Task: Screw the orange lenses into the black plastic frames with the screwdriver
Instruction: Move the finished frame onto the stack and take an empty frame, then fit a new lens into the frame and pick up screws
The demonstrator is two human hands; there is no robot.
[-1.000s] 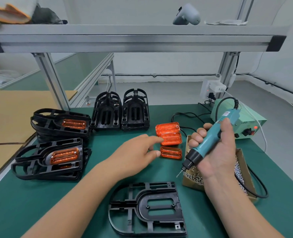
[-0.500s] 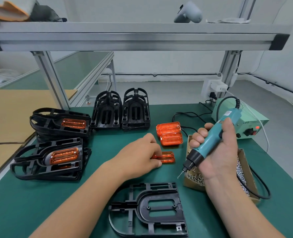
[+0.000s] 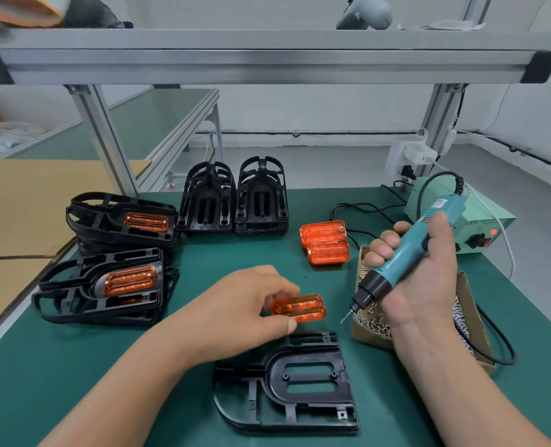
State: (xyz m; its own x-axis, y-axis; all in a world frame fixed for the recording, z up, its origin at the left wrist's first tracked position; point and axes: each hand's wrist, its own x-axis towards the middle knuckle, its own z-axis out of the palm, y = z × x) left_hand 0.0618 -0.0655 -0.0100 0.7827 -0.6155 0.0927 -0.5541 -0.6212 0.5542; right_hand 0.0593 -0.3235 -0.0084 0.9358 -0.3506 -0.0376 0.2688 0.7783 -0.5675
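- Matting (image 3: 74,366), dark green and smooth, covers the bench. An aluminium extrusion frame (image 3: 267,64) carrying a shelf spans it, with pale walls and a grey floor behind.
- A flat cardboard sheet (image 3: 25,201) lies on the neighbouring bench to the left.
- The left hand (image 3: 235,311) pinches a ribbed, translucent orange lens (image 3: 300,308) by its left end, just beyond the far edge of an empty black plastic frame (image 3: 287,382) lying flat near the front.
- The right hand (image 3: 422,282) wraps around a teal electric screwdriver (image 3: 406,253), bit tilted down-left, over a cardboard box (image 3: 470,304) of small silver screws.
- Two spare lenses (image 3: 325,241), glossy, sit stacked behind.
- Empty frames (image 3: 235,201) stand at the back; finished frames (image 3: 106,285) are stacked on the left.
- A pale green power unit (image 3: 480,227) sits far right.
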